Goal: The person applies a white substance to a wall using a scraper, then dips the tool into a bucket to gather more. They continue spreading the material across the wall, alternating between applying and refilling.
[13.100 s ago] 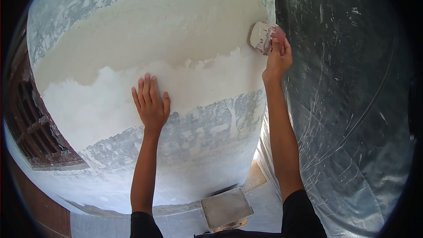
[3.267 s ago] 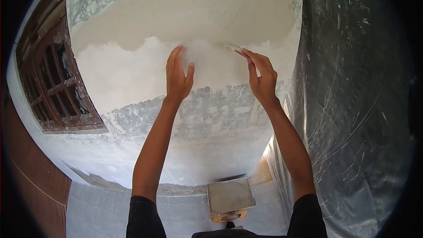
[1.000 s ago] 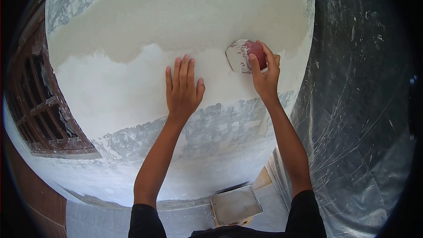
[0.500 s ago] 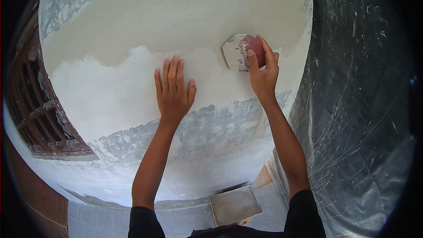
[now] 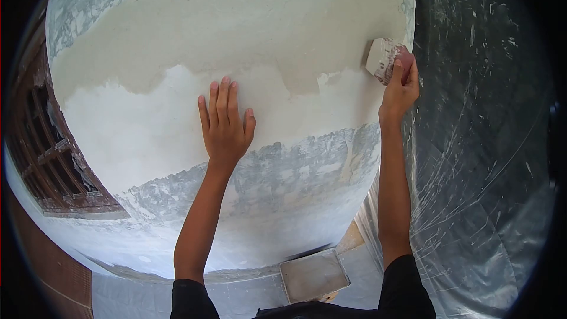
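My right hand [image 5: 400,95] grips a red putty scraper [image 5: 385,62], its flat face largely coated with pale putty. The scraper is at the right edge of the wall [image 5: 283,183], by the damp beige putty band [image 5: 236,23]. Fingers apart and stretched upward, my left hand [image 5: 224,124] appears to lie flat on the whiter, smoother area of the wall. Nothing is held in it. Below the whiter area, the wall surface is patchy grey.
A brown wooden window grille [image 5: 56,147] is set in the wall at left. Putty-splashed dark plastic sheeting [image 5: 472,171] hangs along the right. On the covered floor, a rectangular tray [image 5: 315,274] of greyish material stands near the wall's foot.
My right hand has carried the scraper rightward to the wall's edge, and fresh beige putty shows along its path. My left hand has shifted only slightly left in view.
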Demonstrator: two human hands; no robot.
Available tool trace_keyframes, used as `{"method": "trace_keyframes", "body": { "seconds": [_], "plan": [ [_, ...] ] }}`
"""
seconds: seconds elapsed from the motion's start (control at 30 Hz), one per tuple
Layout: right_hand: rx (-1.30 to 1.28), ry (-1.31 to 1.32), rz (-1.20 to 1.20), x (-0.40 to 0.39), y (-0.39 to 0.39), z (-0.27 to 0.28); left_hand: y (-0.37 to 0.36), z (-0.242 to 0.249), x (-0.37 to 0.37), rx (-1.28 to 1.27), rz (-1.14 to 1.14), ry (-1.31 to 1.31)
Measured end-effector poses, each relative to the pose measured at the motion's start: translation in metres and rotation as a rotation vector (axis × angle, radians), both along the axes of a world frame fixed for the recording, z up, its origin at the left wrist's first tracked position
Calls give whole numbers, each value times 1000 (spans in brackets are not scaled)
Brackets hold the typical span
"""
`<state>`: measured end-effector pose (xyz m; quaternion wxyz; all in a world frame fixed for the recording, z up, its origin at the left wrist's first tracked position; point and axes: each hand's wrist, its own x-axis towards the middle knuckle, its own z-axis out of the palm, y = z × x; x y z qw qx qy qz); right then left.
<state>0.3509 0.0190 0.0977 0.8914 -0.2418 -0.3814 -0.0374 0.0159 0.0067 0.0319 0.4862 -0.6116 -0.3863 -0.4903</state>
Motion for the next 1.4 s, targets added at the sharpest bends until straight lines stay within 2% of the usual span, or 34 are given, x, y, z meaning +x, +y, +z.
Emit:
{"method": "trace_keyframes", "body": {
  "seconds": [0.13, 0.23, 0.33, 0.37, 0.43, 0.5, 0.57, 0.67, 0.77, 0.8, 0.83, 0.9, 0.93, 1.07, 1.1, 1.17, 1.2, 1.27, 1.33, 1.4],
  "plan": [
    [-147, -315, 21, -70, -21, -18, -1, 0, 0, -11, -6, 1],
    [-165, -630, -188, -93, -16, -32, -1, 0, -1, -9, -14, -2],
    [-149, -515, -202, -75, -6, -30, -2, 0, -1, -15, -16, -2],
    [-156, -406, -128, -64, -8, -25, -1, 0, -1, -13, -15, -2],
    [-105, -243, -181, -27, 4, -20, 0, -1, -1, 0, -11, -3],
    [-42, -47, -104, 8, 14, -18, 0, -1, 0, -4, -5, -5],
    [-9, 42, -37, 20, 9, -18, 0, -1, 0, -5, -1, -4],
    [26, -53, 77, 0, 2, -23, 0, -1, 1, -4, 8, -7],
    [-106, -263, 53, -48, -15, -31, 1, -2, 1, -3, 3, -8],
    [-207, -335, 27, -66, -26, -33, 1, -2, 0, -3, -2, -9],
    [-194, -426, 7, -74, -20, -39, 1, -2, 0, -2, -6, -11],
    [-231, -610, -175, -81, -18, -42, 0, -1, -1, -6, -6, -11],
    [-233, -608, -176, -78, -17, -42, 0, -1, -1, -10, -5, -10],
    [-159, -196, -92, -28, 3, -32, 1, -2, -1, -11, 3, -13],
    [-95, -68, -1, -17, 4, -28, 1, -2, 0, -5, 8, -13],
    [-23, 10, 114, -6, -2, -29, 0, -2, 1, 0, 15, -15],
    [-21, 8, 116, -11, -4, -29, 0, -2, 1, 2, 13, -14],
    [-61, -181, 97, -30, -5, -34, 0, -1, 1, 3, 10, -11],
    [-220, -364, 41, -58, -17, -41, 0, -1, 0, 2, 6, -10],
    [-267, -519, -102, -65, -14, -47, -2, -1, 0, -2, 1, -9]
  ]
}}
